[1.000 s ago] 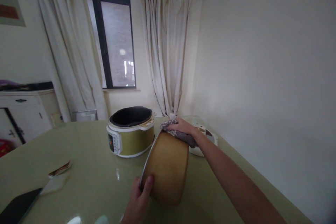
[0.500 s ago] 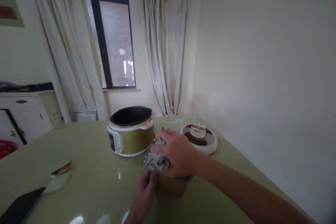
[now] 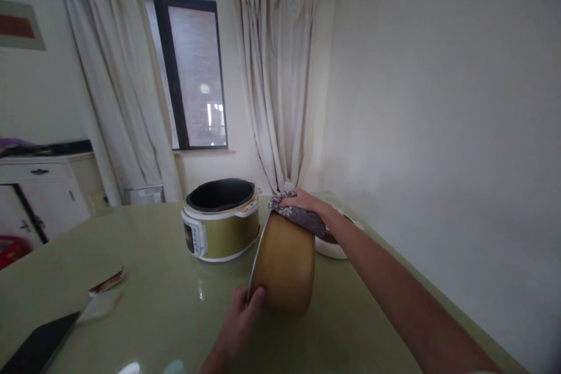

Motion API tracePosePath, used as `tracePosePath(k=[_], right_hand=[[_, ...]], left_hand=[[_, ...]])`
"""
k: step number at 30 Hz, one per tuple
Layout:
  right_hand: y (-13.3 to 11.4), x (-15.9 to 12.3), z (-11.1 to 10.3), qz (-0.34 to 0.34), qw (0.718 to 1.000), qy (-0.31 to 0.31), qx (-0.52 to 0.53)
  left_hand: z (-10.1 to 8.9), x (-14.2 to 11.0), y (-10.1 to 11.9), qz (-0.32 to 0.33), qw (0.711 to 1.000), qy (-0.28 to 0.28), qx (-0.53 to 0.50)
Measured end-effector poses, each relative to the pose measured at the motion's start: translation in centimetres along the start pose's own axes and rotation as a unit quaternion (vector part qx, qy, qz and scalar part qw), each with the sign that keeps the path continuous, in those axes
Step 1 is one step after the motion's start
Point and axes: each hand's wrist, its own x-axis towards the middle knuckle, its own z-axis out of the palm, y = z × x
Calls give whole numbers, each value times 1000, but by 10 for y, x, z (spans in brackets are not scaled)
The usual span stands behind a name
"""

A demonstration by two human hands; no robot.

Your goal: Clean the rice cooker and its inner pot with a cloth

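A golden-brown inner pot (image 3: pixel 284 263) is tipped on its side above the table, its rim facing left and its inside hidden from me. My left hand (image 3: pixel 243 310) grips the lower part of that rim, thumb on the outer wall. At the top of the pot, my right hand (image 3: pixel 302 200) is closed on a grey patterned cloth (image 3: pixel 307 219) that lies against the outer wall. Just behind and to the left stands the green and white electric cooker (image 3: pixel 225 236), lidless, its dark interior showing.
Partly hidden behind my right arm, the round cooker lid (image 3: pixel 333 250) lies on the table (image 3: pixel 153 280). A dark flat object (image 3: pixel 41 342) and a small brown-and-white item (image 3: pixel 106 282) are at left. The wall borders the table's right edge.
My right hand has moved up and away with the cloth, from the pot's near side to its upper edge. More of the pot's outer wall shows. My left hand keeps hold of the rim.
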Motion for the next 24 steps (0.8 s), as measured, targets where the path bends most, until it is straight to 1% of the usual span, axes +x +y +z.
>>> tracePosePath(k=[2, 5, 7, 10, 13, 15, 16, 17, 19, 22, 24], right_hand=[[4, 1, 3, 1, 1000, -8, 0], [5, -3, 7, -1, 1000, -19, -5], [1, -5, 9, -7, 1000, -22, -16], [-11, -11, 12, -20, 999, -22, -44], [-31, -25, 14, -43, 996, -12, -72], [-47, -43, 18, -95, 987, -5, -131], [-55, -55, 21, -135, 975, -4, -178], [-62, -68, 26, -180, 956, -5, -231], [-73, -97, 38, -262, 909, -15, -324], [-82, -135, 59, -330, 857, -25, -396], [-83, -147, 66, -353, 835, -28, -421]], left_hand=[[2, -5, 6, -2, 1000, 23, -18], [2, -11, 12, 5, 1000, 25, -18], [1, -15, 12, 8, 999, 34, -9], [1, -20, 7, 18, 998, 61, 16], [4, -23, 4, 13, 996, 78, 30], [8, -22, 6, 11, 996, 81, 26], [10, -21, 8, 13, 996, 80, 23], [12, -20, 9, 16, 997, 79, 18], [14, -17, 11, 27, 997, 78, 8], [14, -14, 11, 49, 995, 84, -13], [13, -12, 13, 62, 994, 91, -25]])
